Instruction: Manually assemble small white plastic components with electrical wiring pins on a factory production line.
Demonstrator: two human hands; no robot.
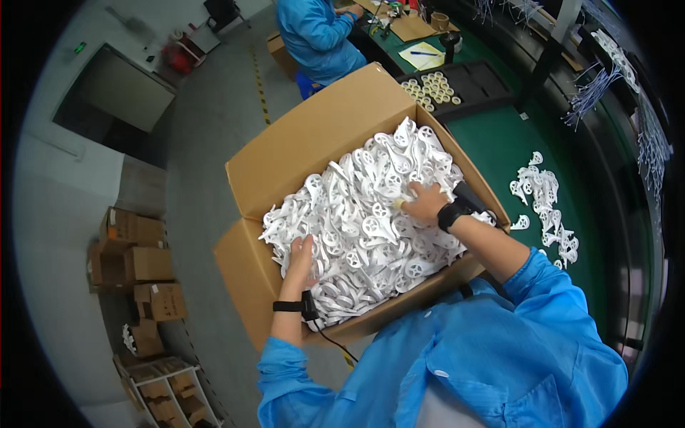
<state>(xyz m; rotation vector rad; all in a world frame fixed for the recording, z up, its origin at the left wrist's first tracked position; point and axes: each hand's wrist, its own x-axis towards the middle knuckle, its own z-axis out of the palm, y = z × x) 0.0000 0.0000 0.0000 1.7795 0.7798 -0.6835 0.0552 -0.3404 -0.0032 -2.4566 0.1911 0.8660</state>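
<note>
A large cardboard box [325, 118] with its flaps folded out is heaped with white plastic parts [342, 214]. Each part has a round, spoked end and a tapering tail. My right hand [426, 203] rests on the heap towards the box's right side, fingers spread, touching the parts. At the left side of the heap, my left hand [301, 260] stands on edge against the parts with its fingers stretched out, some of them hidden. Neither hand shows a part gripped in it. Black bands circle both wrists, and a cable trails from the left one.
More white parts [546, 196] lie on the green bench [492, 139] to the right. A black tray [478, 82] holds pale rings. Beyond the box, a person in blue [317, 39] sits at the bench. Cardboard boxes [150, 264] are stacked at the left wall.
</note>
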